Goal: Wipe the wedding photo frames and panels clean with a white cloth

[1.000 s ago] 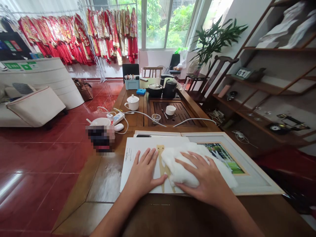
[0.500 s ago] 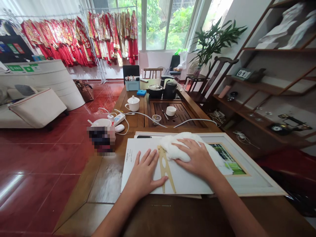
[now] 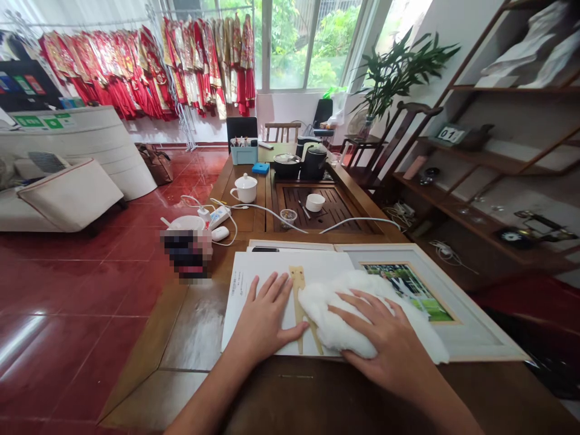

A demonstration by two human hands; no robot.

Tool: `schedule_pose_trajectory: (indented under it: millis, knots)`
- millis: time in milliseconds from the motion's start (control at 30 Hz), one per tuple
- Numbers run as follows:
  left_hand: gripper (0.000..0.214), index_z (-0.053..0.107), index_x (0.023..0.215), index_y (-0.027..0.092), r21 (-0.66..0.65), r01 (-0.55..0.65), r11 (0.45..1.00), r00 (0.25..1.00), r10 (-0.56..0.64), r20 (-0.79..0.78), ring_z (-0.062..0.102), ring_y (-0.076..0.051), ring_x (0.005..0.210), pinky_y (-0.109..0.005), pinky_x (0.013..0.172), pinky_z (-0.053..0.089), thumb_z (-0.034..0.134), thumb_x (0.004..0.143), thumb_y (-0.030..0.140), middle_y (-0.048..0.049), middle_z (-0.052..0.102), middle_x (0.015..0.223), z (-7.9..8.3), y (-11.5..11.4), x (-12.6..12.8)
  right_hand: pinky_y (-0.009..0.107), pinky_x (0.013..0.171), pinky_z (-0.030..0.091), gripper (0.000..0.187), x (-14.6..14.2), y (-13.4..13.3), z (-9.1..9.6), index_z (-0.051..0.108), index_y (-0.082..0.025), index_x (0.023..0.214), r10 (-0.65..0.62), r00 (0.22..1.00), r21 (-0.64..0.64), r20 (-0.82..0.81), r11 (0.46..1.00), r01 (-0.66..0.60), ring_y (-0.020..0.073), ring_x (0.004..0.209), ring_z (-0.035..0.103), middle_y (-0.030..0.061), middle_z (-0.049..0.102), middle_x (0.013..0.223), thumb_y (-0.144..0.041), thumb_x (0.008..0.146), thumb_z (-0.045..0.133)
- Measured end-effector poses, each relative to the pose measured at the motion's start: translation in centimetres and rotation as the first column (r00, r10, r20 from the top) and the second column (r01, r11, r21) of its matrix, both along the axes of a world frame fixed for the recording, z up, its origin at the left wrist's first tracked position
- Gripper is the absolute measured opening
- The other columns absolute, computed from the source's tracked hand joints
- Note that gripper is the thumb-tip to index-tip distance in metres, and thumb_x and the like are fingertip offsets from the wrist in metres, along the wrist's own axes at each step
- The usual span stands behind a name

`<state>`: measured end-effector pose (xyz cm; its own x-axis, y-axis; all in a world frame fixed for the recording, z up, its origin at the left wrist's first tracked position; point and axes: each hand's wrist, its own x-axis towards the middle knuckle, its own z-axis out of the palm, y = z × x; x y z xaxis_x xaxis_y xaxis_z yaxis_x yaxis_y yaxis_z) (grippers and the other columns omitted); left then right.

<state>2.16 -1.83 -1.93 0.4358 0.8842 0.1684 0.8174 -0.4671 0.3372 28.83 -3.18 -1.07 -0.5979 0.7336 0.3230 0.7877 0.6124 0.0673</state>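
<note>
Left hand (image 3: 267, 311): spread palm-down on smooth white board (image 3: 263, 266), thumb across flat tan two-legged cutout (image 3: 298, 301); right hand (image 3: 387, 329): fingers spread over fluffy white cotton-like wad (image 3: 335, 314), which overlaps cutout, board and pale-framed colour photograph (image 3: 414, 290); wad probably light, soft, easily pulled apart; cutout looks stiff, thin; grip wad from above, whole palm

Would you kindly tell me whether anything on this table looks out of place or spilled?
One thing looks odd: a white cable lies across the near end of the dark slatted tray, seemingly an awkward spot. The white cloth under the right hand is bunched and overlaps the framed photo, but I see no spill or damage.
</note>
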Motion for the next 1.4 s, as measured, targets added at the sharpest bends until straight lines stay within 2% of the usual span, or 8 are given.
schedule_pose_trajectory:
  millis: [133,367,467,600,900,1033,1133,1400]
  knots:
    - [0.079,0.031,0.151,0.018,-0.027,0.031,0.999,0.999,-0.031,-0.011,0.024,-0.03,0.146,-0.058,0.119,0.014,0.046,0.09,0.066,-0.0065,0.028,0.158,0.1,0.1,-0.1,0.05,0.094,0.033,0.053,-0.2,1.8,0.1,0.052,-0.037,0.133,-0.013,1.0,0.002,-0.007,1.0,0.013,0.0332,0.123,0.048,0.0018,0.056,0.138,-0.04,0.081,0.061]
    - [0.08,0.031,0.151,0.018,-0.038,0.027,0.999,1.0,-0.027,-0.001,0.024,-0.032,0.145,-0.059,0.119,0.012,0.049,0.089,0.064,-0.0072,0.031,0.157,0.5,0.2,-0.1,0.052,0.094,0.034,0.045,-1.7,8.4,0.8,0.056,-0.032,0.129,-0.057,0.996,0.013,-0.069,0.998,0.058,0.0319,0.12,0.05,0.0067,0.059,0.132,-0.044,0.085,0.057]
    - [0.079,0.032,0.15,0.018,-0.031,0.011,0.999,1.0,-0.011,0.01,0.025,-0.031,0.145,-0.058,0.119,0.013,0.05,0.089,0.064,-0.007,0.031,0.156,0.4,0.1,-0.1,0.052,0.094,0.034,0.045,-2.1,9.4,1.0,0.056,-0.032,0.129,-0.062,0.995,0.012,-0.075,0.998,0.063,0.0312,0.12,0.051,0.0058,0.059,0.132,-0.044,0.086,0.056]
    - [0.08,0.033,0.15,0.018,-0.02,-0.008,1.0,1.0,0.009,0.019,0.027,-0.029,0.145,-0.056,0.119,0.015,0.052,0.087,0.064,-0.0064,0.033,0.156,0.2,0.2,-0.1,0.052,0.095,0.033,0.047,-1.8,7.9,0.7,0.055,-0.033,0.13,-0.053,0.996,0.01,-0.067,0.999,0.054,0.0322,0.121,0.049,0.0051,0.058,0.135,-0.044,0.085,0.058]
    - [0.079,0.036,0.149,0.018,-0.022,-0.013,1.0,1.0,0.013,0.017,0.028,-0.029,0.144,-0.056,0.119,0.016,0.051,0.087,0.065,-0.0074,0.034,0.155,0.3,0.1,0.1,0.051,0.094,0.033,0.06,0.0,-0.6,-0.5,0.05,-0.037,0.136,-0.013,1.0,0.041,0.006,0.999,0.013,0.0342,0.124,0.047,0.0028,0.052,0.141,-0.038,0.078,0.064]
    - [0.08,0.033,0.15,0.018,-0.054,0.022,0.998,1.0,-0.023,0.0,0.026,-0.03,0.145,-0.058,0.119,0.015,0.049,0.088,0.065,-0.0078,0.032,0.156,0.6,0.2,0.0,0.051,0.095,0.033,0.06,0.0,-1.4,-0.4,0.05,-0.037,0.136,-0.023,1.0,0.033,0.006,0.999,0.022,0.034,0.124,0.047,0.0024,0.053,0.14,-0.038,0.077,0.064]
    - [0.08,0.031,0.151,0.018,-0.056,0.039,0.998,0.999,-0.04,0.0,0.024,-0.031,0.146,-0.059,0.118,0.014,0.049,0.088,0.065,-0.0073,0.03,0.157,0.5,0.3,-0.1,0.051,0.094,0.033,0.056,-0.4,0.3,-0.1,0.052,-0.037,0.134,-0.032,0.999,0.023,-0.006,0.999,0.032,0.0335,0.123,0.048,0.0021,0.055,0.138,-0.039,0.079,0.063]
    - [0.08,0.03,0.151,0.019,-0.034,0.043,0.999,0.999,-0.042,0.005,0.024,-0.031,0.146,-0.059,0.119,0.013,0.049,0.089,0.064,-0.0069,0.031,0.157,0.5,0.1,-0.2,0.052,0.093,0.035,0.047,-2.0,7.7,0.8,0.055,-0.032,0.13,-0.073,0.994,0.013,-0.083,0.997,0.074,0.0324,0.119,0.05,0.0062,0.058,0.134,-0.044,0.085,0.057]
